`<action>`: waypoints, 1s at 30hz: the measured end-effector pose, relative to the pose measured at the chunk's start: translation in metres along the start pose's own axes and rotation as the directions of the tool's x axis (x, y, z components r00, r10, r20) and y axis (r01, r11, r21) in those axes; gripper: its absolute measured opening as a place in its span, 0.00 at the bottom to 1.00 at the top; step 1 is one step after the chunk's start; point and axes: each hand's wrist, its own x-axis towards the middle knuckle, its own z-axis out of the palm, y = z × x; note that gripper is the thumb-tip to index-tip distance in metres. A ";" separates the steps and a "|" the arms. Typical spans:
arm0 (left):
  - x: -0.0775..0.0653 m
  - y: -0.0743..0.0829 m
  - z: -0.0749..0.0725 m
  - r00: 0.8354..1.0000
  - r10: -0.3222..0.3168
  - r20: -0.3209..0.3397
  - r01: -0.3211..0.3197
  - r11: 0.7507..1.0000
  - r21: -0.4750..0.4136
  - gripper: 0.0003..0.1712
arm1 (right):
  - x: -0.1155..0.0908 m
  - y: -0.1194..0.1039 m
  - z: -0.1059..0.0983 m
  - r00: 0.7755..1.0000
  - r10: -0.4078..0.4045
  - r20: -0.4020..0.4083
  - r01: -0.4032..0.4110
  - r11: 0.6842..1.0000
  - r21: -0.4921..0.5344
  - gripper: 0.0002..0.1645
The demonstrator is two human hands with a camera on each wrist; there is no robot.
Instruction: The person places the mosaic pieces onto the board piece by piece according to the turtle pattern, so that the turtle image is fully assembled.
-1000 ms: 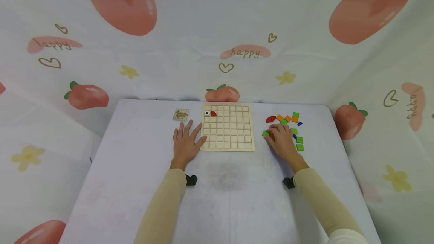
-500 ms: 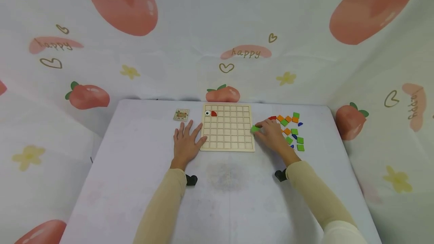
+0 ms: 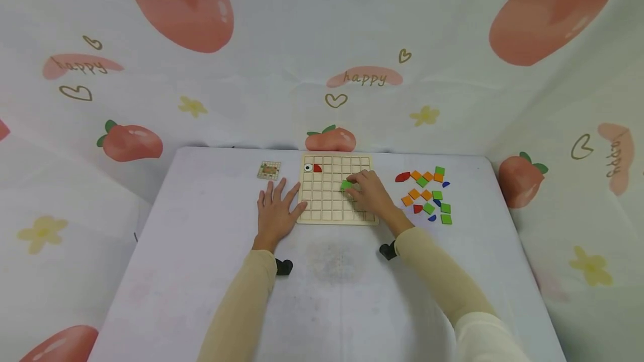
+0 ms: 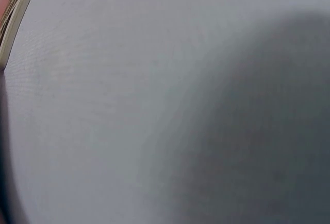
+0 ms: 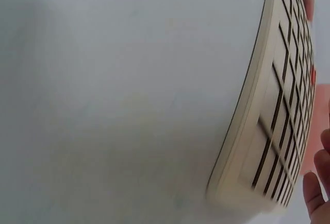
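A pale wooden grid board (image 3: 327, 205) lies at the table's far middle. Its upper left cells hold a round eye piece (image 3: 308, 167) and a red quarter-round piece (image 3: 317, 168). Over the board's middle, my right hand (image 3: 371, 194) pinches a green square tile (image 3: 346, 185) between thumb and fingers. My left hand (image 3: 275, 217) rests flat with fingers spread, its thumb on the board's left edge. In the right wrist view the board (image 5: 247, 131) stands at the right, with fingertips (image 5: 322, 183) at the frame's edge. The left wrist view shows mostly table surface.
Right of the board lie loose pieces: several orange squares (image 3: 414, 194), green squares (image 3: 445, 208), red pieces (image 3: 402, 177) and blue half-rounds (image 3: 432, 218). A small patterned card (image 3: 269, 170) lies left of the board. A printed cloth backdrop (image 3: 282, 71) rises behind the table.
My right hand has carried the green square tile leftward from the loose pieces to over the board's middle. My left hand has stayed in place.
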 end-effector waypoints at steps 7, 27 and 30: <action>0.000 0.000 -0.001 1.000 0.000 -0.002 0.000 1.000 -0.003 0.41 | 0.013 -0.020 0.015 0.997 0.031 0.072 -0.033 0.999 0.027 0.19; -0.001 0.003 -0.001 1.000 -0.006 0.001 0.006 0.999 0.035 0.41 | 0.034 -0.048 0.055 0.991 0.125 0.043 -0.127 0.989 0.071 0.20; 0.000 0.001 -0.002 1.000 -0.006 -0.008 0.006 1.000 0.025 0.41 | 0.036 -0.048 0.058 0.991 0.129 0.030 -0.131 0.988 0.082 0.20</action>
